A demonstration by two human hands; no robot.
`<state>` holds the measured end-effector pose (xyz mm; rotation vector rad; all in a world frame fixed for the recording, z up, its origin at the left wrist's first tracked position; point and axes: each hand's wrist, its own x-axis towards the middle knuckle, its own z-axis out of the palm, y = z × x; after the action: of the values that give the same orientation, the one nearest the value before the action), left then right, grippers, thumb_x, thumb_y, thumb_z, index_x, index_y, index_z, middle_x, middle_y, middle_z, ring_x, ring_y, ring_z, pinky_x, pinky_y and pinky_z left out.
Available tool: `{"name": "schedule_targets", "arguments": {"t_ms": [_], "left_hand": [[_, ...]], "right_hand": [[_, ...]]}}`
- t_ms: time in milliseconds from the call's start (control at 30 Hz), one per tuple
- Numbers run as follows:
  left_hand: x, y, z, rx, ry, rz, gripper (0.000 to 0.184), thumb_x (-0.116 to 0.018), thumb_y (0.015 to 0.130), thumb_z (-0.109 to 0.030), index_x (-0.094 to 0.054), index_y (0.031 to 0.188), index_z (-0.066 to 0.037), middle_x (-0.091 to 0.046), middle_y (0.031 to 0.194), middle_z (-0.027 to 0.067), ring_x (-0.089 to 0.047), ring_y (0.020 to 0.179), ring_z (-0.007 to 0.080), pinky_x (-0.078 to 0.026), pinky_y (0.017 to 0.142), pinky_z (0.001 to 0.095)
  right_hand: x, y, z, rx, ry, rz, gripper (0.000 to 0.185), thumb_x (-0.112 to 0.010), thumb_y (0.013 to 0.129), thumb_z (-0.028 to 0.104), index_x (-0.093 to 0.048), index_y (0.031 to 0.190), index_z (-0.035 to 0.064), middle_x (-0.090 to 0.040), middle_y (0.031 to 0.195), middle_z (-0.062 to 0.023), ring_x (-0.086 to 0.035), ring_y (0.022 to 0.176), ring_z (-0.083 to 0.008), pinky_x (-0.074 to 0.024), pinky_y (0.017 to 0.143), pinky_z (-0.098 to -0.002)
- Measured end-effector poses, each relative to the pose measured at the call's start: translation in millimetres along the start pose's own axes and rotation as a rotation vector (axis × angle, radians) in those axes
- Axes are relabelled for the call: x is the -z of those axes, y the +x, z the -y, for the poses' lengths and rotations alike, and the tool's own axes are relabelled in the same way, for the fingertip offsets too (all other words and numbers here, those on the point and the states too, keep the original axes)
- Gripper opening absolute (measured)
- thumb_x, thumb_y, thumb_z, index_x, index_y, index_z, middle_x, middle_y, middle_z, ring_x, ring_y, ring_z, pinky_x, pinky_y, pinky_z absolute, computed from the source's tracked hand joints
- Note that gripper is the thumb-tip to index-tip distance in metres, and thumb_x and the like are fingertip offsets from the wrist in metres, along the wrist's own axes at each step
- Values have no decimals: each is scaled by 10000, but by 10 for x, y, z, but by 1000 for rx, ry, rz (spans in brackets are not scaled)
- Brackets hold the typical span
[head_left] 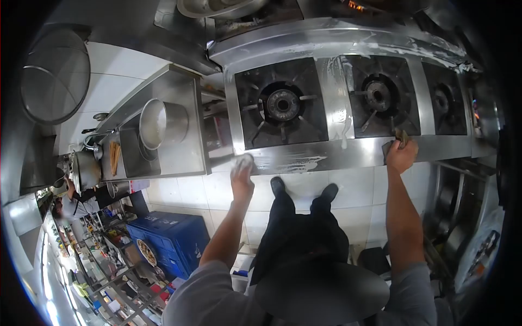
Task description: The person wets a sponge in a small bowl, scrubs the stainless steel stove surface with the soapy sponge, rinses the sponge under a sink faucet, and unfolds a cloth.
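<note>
At the front left corner of the stove [370, 154], my left hand [242, 180] is closed around a pale grey wad [244, 161], like a scrubber or cloth, blurred. White foam [296, 163] streaks the steel front ledge beside it. Farther right, my right hand [402, 157] grips a brownish-green rag [401, 136] against the ledge, below the middle burner [377, 95]. The left burner [283, 105] and the partly shadowed right burner [441, 99] sit in dark square plates. More foam lies on the strip between the left and middle burners and along the back ledge.
Left of the stove is a steel counter [193, 141] with a large metal pot [176, 122] and wooden sticks [114, 157]. A blue cabinet [179, 239] stands behind on the left. Another person [81, 202] is at the far left. Metal racks [454, 201] stand at right.
</note>
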<state>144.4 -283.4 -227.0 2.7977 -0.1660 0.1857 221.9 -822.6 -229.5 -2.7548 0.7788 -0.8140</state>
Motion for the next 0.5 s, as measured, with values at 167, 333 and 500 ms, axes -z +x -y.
{"name": "schedule_targets", "arguments": {"t_ms": [167,333,500], "left_hand": [[-37,1218,408,-28,-127,22,631,-617,635,74,-612,1251,-61,-600,1262,187,-520,1230,391,-403,1048,474],[103,261,94,45,-75,104,584,-584,656,131,-616,1211,-47,-572,1293,194,-482,1280,373,-372,1084,476],[206,684,159,-85,-69,51,519,-573,664,126,-625,1155,-36,-579,1264,223,-526,1221,395,-438,1022,466]], "right_hand": [[-9,-46,75,-91,-77,43,288,-590,821,295,-594,948,37,-615,988,-176,-588,931,-423,-471,786,-528],[-15,-2,70,-95,-42,24,319,-594,827,318,-592,985,42,-621,999,-182,-587,958,-419,-467,811,-521],[-39,-42,32,-150,-113,99,363,-580,834,325,-601,1069,49,-622,1015,-201,-588,955,-430,-466,825,-523]]}}
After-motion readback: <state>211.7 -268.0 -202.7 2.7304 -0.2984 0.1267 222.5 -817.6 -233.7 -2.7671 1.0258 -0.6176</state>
